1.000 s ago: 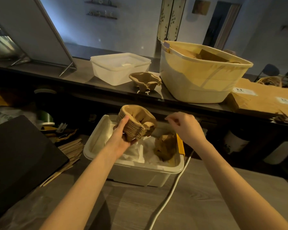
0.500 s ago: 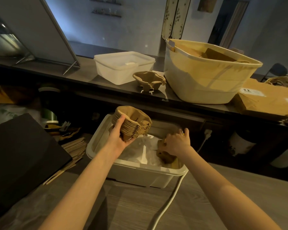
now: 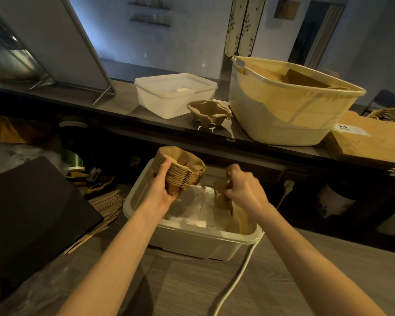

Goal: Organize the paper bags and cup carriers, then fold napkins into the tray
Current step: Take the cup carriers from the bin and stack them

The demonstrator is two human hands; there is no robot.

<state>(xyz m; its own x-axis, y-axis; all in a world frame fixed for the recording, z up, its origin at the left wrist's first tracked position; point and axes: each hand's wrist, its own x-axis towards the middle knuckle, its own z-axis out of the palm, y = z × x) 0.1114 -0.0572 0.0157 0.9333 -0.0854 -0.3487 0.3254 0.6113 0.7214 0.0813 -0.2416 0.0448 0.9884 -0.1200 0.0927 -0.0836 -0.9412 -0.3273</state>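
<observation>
My left hand [image 3: 163, 190] holds a nested stack of cup carriers [image 3: 180, 171] above the far left corner of the white bin [image 3: 192, 241], grip closed around the stack's side, thumb on its upper rim. My right hand [image 3: 243, 190] is over the bin's far right part, grip closed on a single brown carrier [image 3: 224, 199] that hangs down into the bin; the motion blur hides the exact pinch.

Risks, as I judge them: the stack is tilted and held from one side only, so the outer carriers could slide off and drop back into the bin. The single carrier is soft pulp; a tight pinch could tear or crumple its edge, and then it nests badly. It hangs just above the white paper [image 3: 192, 208] lying in the bin, so it could snag and drag some out. The white cord [image 3: 235, 277] runs along the bin's right side on the table [image 3: 192, 288]; my right forearm could catch it.

Another carrier [image 3: 209, 114] sits on the shelf beyond the bin, beside the yellow tub [image 3: 290, 119].
</observation>
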